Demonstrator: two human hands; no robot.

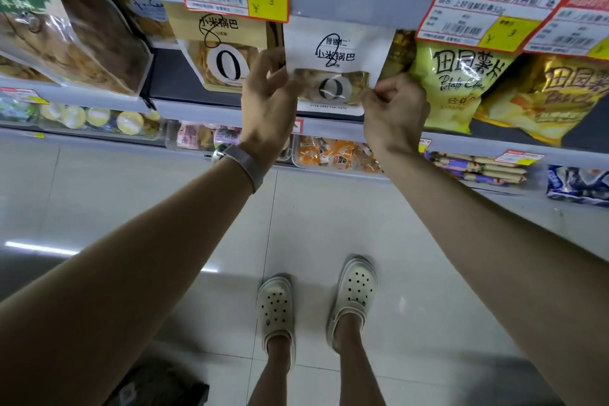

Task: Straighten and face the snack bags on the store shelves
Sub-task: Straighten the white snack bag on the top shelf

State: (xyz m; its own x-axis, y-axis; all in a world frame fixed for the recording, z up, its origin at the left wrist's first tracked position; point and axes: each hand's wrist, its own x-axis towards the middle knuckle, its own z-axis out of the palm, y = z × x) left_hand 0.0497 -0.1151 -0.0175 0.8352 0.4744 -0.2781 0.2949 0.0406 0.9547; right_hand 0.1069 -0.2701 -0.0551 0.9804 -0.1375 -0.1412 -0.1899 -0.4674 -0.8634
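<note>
Both hands are on the white bag (339,49), which stands on the middle shelf (197,108) between the tan bag (220,53) on its left and the yellow chip bags (458,79) on its right. The left hand (268,99) grips the bag's left edge with curved fingers. The right hand (393,112) is curled, pinching its lower right corner. The bag faces front and looks close to upright, so this one seems nearly done. Left to do, I judge: the tan bag leans, the chip bags slump and overlap, and the clear-wrapped bags (82,43) at far left lie tilted.
</note>
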